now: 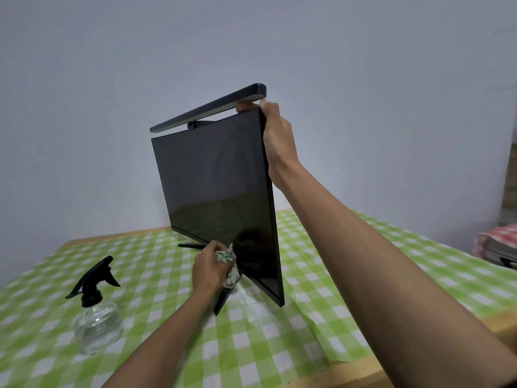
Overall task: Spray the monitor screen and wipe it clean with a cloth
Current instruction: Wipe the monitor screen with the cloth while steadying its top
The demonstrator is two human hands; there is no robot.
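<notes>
A black monitor [215, 186] stands on the table, its dark screen turned to the left. A black light bar [207, 109] sits along its top edge. My right hand [279, 135] grips the monitor's upper right corner. My left hand [208, 268] holds a crumpled white and green cloth [228, 261] pressed against the lower part of the screen, just above the stand's near leg [222, 299]. A clear glass spray bottle [96, 317] with a black trigger head stands upright on the table at the left, apart from both hands.
The wooden table carries a green and white checked cloth [321, 289], with bare wood edge showing at the right front. A plain grey wall rises close behind. At the far right edge lies something with a red checked cover [498, 239].
</notes>
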